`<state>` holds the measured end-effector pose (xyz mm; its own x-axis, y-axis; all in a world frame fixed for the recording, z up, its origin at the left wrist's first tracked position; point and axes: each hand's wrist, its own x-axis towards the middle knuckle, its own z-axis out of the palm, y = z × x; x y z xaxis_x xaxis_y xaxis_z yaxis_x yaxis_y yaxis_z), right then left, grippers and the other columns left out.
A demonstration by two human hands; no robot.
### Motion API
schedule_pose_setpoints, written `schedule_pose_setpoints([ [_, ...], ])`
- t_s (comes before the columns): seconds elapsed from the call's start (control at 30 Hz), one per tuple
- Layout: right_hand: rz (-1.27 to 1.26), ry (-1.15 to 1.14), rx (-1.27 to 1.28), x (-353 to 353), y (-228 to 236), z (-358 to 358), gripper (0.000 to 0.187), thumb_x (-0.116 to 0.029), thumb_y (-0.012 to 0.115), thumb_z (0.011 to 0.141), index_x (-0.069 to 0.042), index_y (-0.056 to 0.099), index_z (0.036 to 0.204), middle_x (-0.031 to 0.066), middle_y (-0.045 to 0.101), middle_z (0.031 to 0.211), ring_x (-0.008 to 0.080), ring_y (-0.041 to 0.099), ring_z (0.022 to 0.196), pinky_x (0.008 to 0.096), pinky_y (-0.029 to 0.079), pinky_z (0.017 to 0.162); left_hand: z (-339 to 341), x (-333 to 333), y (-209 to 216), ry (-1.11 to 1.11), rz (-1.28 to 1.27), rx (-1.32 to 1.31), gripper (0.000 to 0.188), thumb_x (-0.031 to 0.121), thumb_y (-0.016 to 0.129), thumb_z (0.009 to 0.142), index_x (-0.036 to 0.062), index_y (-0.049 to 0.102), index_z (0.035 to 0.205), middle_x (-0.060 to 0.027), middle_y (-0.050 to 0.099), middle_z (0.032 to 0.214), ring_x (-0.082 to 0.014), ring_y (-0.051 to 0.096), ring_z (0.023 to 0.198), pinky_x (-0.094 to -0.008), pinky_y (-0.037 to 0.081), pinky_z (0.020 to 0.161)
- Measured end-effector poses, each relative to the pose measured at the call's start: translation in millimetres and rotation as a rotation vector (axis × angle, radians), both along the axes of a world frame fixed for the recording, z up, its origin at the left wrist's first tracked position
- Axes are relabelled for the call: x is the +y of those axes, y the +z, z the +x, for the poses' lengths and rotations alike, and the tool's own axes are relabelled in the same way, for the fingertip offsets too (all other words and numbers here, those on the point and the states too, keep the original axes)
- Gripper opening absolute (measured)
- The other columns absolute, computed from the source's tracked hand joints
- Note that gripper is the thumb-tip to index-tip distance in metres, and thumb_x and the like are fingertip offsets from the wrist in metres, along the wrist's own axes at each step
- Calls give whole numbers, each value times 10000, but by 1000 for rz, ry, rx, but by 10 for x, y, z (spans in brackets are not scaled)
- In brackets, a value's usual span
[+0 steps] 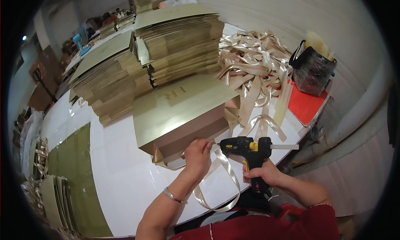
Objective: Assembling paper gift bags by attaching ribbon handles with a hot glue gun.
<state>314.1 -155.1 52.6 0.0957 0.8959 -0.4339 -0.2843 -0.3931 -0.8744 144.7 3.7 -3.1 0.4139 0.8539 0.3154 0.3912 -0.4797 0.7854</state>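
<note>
A gold paper gift bag (179,111) lies on its side on the white table, its mouth facing me. My left hand (197,156) is at the edge of that mouth, fingers pinched together on a cream satin ribbon (236,177). The ribbon hangs in a long loop toward the table's near edge. In my right hand (266,173) is a black and yellow glue gun (246,148), gripped by its handle. Its nozzle points left, close to my left fingertips, and a pale glue stick (285,147) juts from its back. Exactly what lies under the fingertips is hidden.
Tall stacks of flat gold bags (179,44) stand behind the bag. A heap of loose ribbons (254,61) lies at the back right. Beyond it are a red sheet (306,104) and a plastic-wrapped holder (314,69) of glue sticks. More bags (60,202) sit far left.
</note>
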Motion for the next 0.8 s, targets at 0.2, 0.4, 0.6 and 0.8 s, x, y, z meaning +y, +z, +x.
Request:
schedule_pose_setpoints([
  [0.2,42,-42,102,102,5,-63,262,23,669,692,19,560,931,103,616,784,197,630,674,307,521,624,-229,-127,192,-22,66,-141,127,151,619,777,25,628,795,-116,588,842,-277,595,631,-352,468,540],
  [0.4,-8,53,-25,-21,-58,24,267,4,682,694,-5,573,937,84,606,845,158,598,672,294,503,629,-1067,-157,425,22,448,229,76,57,657,710,47,615,772,-86,604,794,-223,586,519,-307,451,440],
  [0.6,68,274,74,184,19,-408,338,-16,672,715,-6,556,1032,71,611,921,140,596,793,272,497,664,-1205,-201,146,20,548,344,89,18,632,703,59,613,779,-54,609,758,-231,608,541,-319,468,445],
  [0.8,13,226,15,229,-90,-626,238,-15,670,721,-6,563,934,56,592,798,135,579,695,260,471,634,-1275,-167,14,-13,582,327,108,26,653,678,65,609,769,-42,597,762,-205,601,559,-308,467,450],
])
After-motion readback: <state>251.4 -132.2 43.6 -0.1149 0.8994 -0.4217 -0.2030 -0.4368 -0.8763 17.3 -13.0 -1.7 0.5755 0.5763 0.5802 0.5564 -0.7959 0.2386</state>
